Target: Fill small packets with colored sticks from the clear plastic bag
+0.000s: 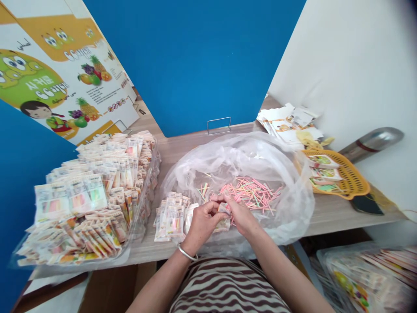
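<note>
The left hand (202, 222) and the right hand (243, 216) are close together, fingers curled narrowly around a small printed sachet (223, 215) that they pinch between them; the fingers hide much of it, so its exact fold or opening is hard to make out. A metal bangle (187, 252) circles the left wrist. Just behind the hands, a heap of thin pink, green and yellow sticks (250, 193) lies inside a clear plastic bag (239, 152) spread open on the bench (339, 216). Beside the left hand, a small group of filled sachets (171, 217) lies on the bag's near edge. Farther left, a clear tray (143, 195) carries a large pile of similar sachets (87, 200). To the right, a yellow plastic basket (350, 174) holds printed packets (321, 173), with a stack of printed cards (289, 124) behind it and a metal flask (371, 143) beyond. A wire stand (219, 125) stands at the bench's back edge against a blue partition (192, 56), and a fruit-printed panel (55, 74) leans at the left.
</note>
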A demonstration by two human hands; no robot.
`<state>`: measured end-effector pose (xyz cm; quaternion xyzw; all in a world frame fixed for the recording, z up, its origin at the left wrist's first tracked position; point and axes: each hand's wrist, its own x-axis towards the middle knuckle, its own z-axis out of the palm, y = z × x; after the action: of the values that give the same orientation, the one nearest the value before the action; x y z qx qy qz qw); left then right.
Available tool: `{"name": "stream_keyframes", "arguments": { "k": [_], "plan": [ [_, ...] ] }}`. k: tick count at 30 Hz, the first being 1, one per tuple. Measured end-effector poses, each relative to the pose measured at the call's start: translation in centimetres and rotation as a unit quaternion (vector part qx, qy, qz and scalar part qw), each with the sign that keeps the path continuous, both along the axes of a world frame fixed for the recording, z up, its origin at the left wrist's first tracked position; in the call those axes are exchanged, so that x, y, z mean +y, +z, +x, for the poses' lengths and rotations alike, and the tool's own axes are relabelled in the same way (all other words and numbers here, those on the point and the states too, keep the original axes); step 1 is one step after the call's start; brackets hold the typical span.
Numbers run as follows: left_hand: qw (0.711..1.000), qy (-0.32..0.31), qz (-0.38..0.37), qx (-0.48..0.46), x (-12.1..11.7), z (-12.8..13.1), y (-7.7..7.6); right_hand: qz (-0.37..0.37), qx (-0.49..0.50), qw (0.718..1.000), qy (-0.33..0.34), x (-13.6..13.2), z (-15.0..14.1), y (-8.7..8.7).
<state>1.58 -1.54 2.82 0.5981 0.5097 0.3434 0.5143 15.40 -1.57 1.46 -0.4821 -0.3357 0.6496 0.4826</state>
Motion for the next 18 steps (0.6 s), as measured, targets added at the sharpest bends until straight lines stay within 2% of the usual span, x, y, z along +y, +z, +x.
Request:
{"name": "stream_keyframes", "arguments": {
  "k": [4, 9, 12, 14, 18],
  "plan": [
    [0.998, -0.050, 0.009, -0.027, 0.1, 0.1, -0.4, 0.076, -0.153, 0.984, 0.057, 0.1, 0.7, 0.7],
    [0.992, -0.029, -0.006, -0.120, -0.3, 0.3, -2.1, 0.208, -0.321, 0.920, 0.089, -0.3, 1.1, 2.4],
    [0.984, -0.022, -0.026, -0.176, -0.6, 0.3, -3.3, 0.223, -0.394, 0.886, 0.101, -0.8, 1.5, 3.3],
    [0.980, -0.003, -0.038, -0.195, -0.6, 0.2, -3.7, 0.223, -0.423, 0.873, 0.098, -1.2, 1.9, 3.7],
    [0.977, 0.033, -0.034, -0.210, -0.4, 0.3, -3.3, 0.235, -0.471, 0.849, 0.056, -2.0, 2.5, 4.2]
  ]
}}
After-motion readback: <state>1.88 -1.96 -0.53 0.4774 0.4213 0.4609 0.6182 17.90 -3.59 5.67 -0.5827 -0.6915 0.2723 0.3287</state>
